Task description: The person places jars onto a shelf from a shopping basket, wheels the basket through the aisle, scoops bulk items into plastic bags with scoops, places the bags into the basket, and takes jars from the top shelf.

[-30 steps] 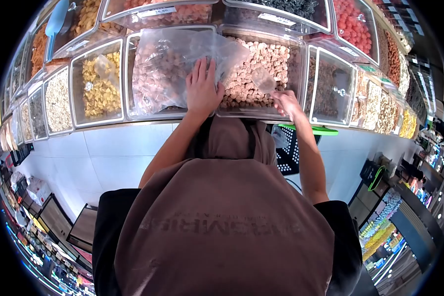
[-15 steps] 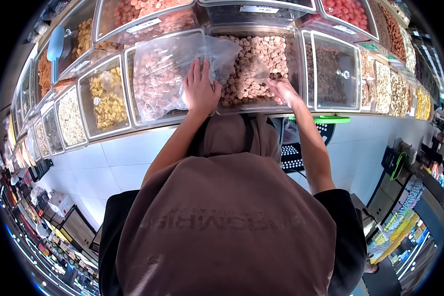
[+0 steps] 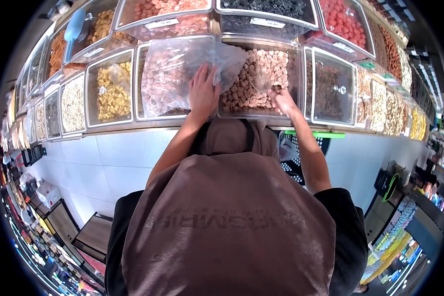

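Note:
My left hand (image 3: 203,93) lies palm down on a translucent plastic bag (image 3: 170,66), its fingers spread a little. The bag covers much of a bin of pinkish-brown pieces and reaches over the left edge of the neighbouring bin. In my right hand (image 3: 282,101) is the handle of a clear scoop (image 3: 261,80), the fingers closed round it. The scoop's head rests among the round, wrinkled pinkish-brown pieces (image 3: 248,96) in the open bin. Part of the handle is hidden by my fingers.
Lidded bins of yellow pieces (image 3: 114,91) and dark pieces (image 3: 333,86) flank these two. Behind is a raised row with red pieces (image 3: 343,24) and a blue scoop (image 3: 74,25). A black basket with a green handle (image 3: 320,134) is below the counter edge.
The view has shifted slightly between frames. The clear scoop has moved a little among the pieces with my right hand. My left hand has stayed on the bag.

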`<state>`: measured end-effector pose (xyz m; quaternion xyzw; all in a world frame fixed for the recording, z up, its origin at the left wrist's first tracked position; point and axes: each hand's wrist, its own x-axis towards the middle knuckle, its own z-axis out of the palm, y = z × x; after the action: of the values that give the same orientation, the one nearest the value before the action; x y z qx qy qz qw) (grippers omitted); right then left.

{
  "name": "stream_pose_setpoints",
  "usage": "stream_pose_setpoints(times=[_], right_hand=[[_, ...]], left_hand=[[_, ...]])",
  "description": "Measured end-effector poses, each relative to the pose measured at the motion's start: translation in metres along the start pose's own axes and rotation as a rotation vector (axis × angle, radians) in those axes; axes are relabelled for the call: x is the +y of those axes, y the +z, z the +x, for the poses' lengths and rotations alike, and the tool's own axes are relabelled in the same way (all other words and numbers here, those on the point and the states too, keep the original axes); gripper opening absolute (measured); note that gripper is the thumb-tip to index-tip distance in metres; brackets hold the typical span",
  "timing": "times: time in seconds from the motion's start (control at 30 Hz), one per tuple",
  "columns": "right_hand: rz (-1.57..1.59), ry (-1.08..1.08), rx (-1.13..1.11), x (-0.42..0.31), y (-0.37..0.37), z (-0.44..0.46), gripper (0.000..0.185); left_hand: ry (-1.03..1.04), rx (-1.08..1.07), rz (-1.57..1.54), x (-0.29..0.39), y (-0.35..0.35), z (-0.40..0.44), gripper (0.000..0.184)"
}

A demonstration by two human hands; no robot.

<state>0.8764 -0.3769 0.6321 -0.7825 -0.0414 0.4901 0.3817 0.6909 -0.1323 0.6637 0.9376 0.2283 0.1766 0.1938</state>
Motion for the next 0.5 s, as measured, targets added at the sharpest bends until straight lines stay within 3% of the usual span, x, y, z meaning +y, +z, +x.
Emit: stream_pose_setpoints(times=[0.1, 0.17, 0.2, 0.27, 0.37, 0.5], right_hand=[[0.129, -0.008, -0.032, -0.013, 0.005, -0.012, 0.036], [0.205, -0.012, -0.028, -0.026, 0.01, -0.029, 0.034], [0.282, -0.023, -0.027, -0.027, 0.015, -0.032, 0.034], [0.319, -0.071, -0.028, -0.026, 0.023, -0.034, 0.034], [0.32, -0.17, 0.014, -0.017, 0.033, -0.036, 0.037], [0.419, -0.189, 0.107, -0.021, 0.036, -0.059, 0.036]], left_hand=[[0.018, 0.035, -0.107, -0.007, 0.002, 0.0, 0.046], [-0.185, 0.107, -0.366, -0.004, 0.002, 0.007, 0.04], [-0.175, 0.112, -0.37, 0.003, -0.003, 0.011, 0.04], [-0.497, 0.115, -0.587, 0.019, -0.013, 0.013, 0.037], [-0.468, 0.233, -0.625, 0.021, -0.002, 0.018, 0.036], [-0.467, 0.205, -0.542, 0.023, -0.004, 0.021, 0.036]])
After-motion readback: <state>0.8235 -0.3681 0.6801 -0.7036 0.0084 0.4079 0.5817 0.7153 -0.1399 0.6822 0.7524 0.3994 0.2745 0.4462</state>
